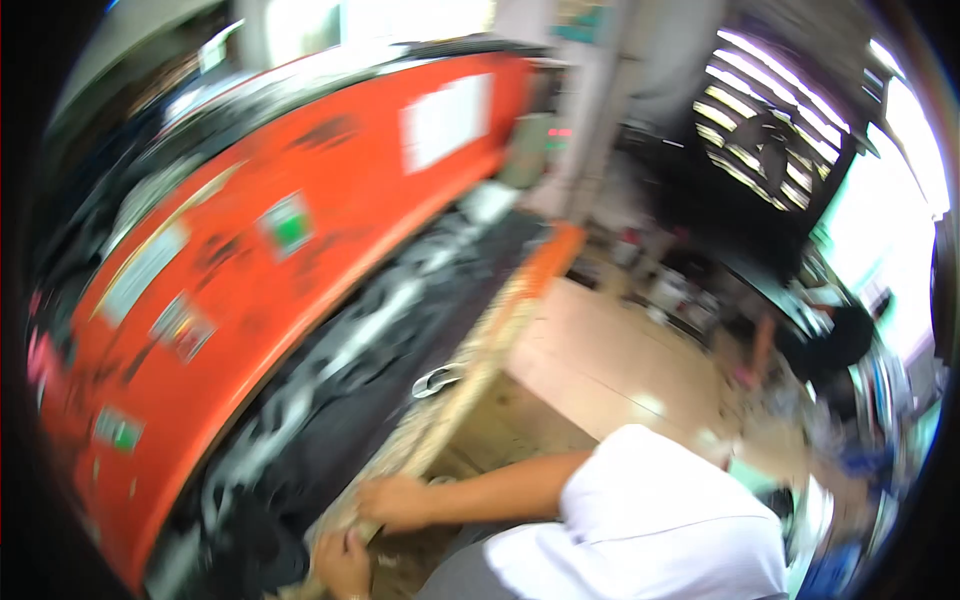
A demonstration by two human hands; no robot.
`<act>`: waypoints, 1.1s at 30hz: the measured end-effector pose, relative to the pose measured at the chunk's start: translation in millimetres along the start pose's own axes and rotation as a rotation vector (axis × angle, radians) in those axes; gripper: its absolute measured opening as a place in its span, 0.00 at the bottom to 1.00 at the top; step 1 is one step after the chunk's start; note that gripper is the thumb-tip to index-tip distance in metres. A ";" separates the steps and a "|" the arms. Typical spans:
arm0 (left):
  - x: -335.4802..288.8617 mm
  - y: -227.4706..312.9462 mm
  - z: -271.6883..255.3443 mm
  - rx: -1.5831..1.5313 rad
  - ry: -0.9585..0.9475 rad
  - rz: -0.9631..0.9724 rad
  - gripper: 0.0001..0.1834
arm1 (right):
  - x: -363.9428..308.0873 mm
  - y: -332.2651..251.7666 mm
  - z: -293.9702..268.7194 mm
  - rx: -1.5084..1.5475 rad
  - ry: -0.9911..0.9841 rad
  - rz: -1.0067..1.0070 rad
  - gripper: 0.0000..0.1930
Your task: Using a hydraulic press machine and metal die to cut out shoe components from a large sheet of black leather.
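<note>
My right hand [395, 502] reaches in from the white sleeve at the lower right, its fingers curled down at the pale bench edge [445, 425]. Just below it, close to the lower rim, my left hand [343, 563] is closed too, thumb up. A small dark bit of something shows between the two hands, too blurred to name. Left of the left hand lies a black bundle [262, 545]. Farther along the same edge sits a silvery looped metal piece [437, 380], apart from both hands.
A long orange-red machine panel [330, 150] with stickers and dark smudges runs along the left. Between it and the bench edge stretches a dark, shiny strip [340, 370]. A large slatted fan [775, 120] stands far right. Bottles and clutter [685, 295] lie on the floor beyond.
</note>
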State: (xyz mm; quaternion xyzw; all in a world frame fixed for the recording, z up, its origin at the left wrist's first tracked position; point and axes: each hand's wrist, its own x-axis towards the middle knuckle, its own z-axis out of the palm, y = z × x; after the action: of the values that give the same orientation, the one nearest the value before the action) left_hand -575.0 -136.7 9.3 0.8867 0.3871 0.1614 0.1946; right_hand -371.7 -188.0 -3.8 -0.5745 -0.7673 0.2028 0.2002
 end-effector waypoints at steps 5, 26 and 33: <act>29.2 52.9 -20.1 0.154 -0.087 -0.115 0.20 | 20.5 27.3 -2.9 -0.123 0.153 -0.146 0.21; 102.7 150.0 -76.7 0.195 -0.165 -0.113 0.19 | 25.7 202.0 -226.0 0.048 0.407 0.173 0.35; 275.3 88.8 -41.7 0.242 0.171 0.042 0.25 | -52.0 312.7 -247.5 -0.017 0.274 0.407 0.37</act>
State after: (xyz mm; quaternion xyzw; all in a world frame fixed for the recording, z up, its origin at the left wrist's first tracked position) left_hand -359.4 23.3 124.7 0.8947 0.4001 0.1924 0.0492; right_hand 25.8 -137.4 30.4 -0.7410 -0.6032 0.1525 0.2525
